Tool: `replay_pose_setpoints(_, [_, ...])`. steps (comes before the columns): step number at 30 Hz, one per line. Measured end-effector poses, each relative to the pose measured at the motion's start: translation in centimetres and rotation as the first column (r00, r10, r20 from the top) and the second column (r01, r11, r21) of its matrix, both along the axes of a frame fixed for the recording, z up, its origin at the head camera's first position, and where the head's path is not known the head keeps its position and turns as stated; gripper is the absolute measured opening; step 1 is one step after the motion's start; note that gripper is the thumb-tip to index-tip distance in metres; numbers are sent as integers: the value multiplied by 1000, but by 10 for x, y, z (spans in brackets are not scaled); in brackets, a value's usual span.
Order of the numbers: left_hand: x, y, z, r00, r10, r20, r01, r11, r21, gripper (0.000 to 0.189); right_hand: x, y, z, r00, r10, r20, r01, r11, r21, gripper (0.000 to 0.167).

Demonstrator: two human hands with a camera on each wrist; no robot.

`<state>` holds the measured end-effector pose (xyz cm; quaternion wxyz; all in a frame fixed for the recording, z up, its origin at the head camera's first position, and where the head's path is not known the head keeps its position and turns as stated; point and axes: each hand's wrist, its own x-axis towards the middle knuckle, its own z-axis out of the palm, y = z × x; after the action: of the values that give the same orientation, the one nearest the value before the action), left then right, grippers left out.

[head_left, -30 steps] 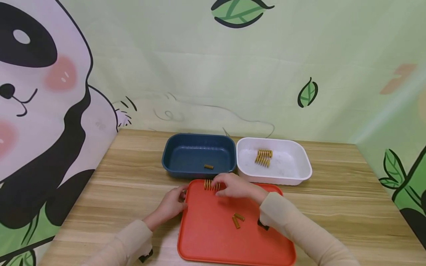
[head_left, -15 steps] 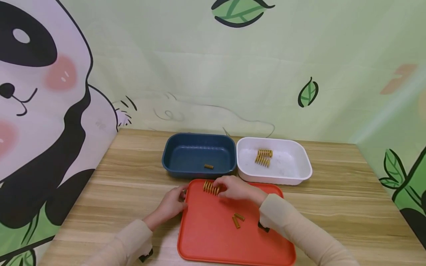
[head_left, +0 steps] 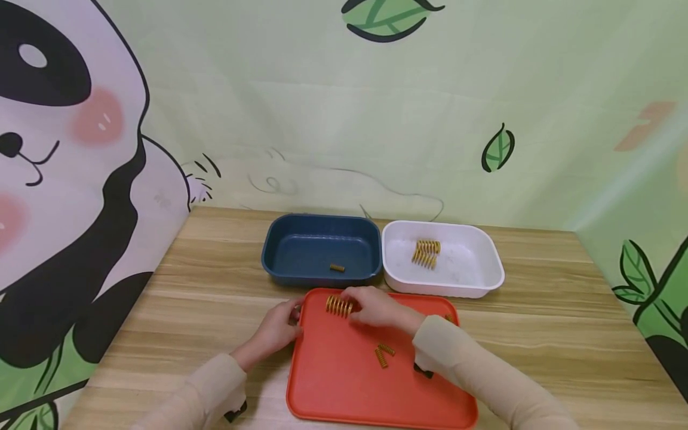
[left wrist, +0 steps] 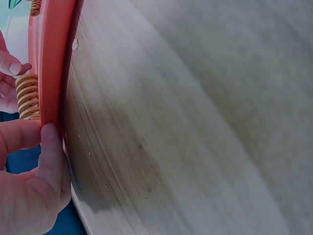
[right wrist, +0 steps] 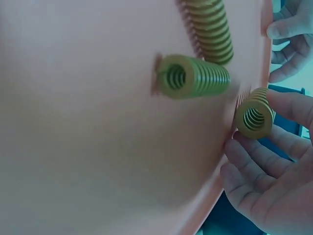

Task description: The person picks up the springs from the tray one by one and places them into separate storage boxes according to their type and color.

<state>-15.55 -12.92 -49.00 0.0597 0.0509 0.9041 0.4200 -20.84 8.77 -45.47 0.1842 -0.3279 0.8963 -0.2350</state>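
My left hand (head_left: 276,328) grips the left rim of the red tray (head_left: 333,382); in the left wrist view its thumb and a finger (left wrist: 22,134) pinch that rim. Near the tray's back left corner, a large gold coil spring (head_left: 338,306) lies on its side. My right hand (head_left: 373,307) holds this spring by its right end, thumb on the near side and fingers on the far side. In the right wrist view the fingertips flank the spring's round open end (right wrist: 254,119). Two smaller springs (head_left: 381,358) lie together mid-tray, close to my right sleeve.
Behind the tray stands a dark blue bin (head_left: 301,257) with one small spring (head_left: 337,268) in it. Beside it, a white bin (head_left: 467,269) holds large gold springs (head_left: 426,254). Another spring (head_left: 448,318) peeks out at the tray's right rim, mostly behind the sleeve.
The large spring has shifted slightly from the tray's back rim toward me, with the right hand alongside it. A spring at the tray's right rim has come into view. The left hand stays put.
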Motion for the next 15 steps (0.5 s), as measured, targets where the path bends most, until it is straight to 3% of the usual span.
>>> replay_pose_setpoints(8, [0, 0, 0, 1000, 0, 7, 0, 1000, -1, 54, 1, -8, -4, 994, 5, -112, -2, 1000, 25, 32])
replay_pose_setpoints(15, [1, 0, 1, 1000, 0, 2, 0, 1000, 2, 54, 3, -11, -4, 993, -3, -122, 8, 999, 41, 30])
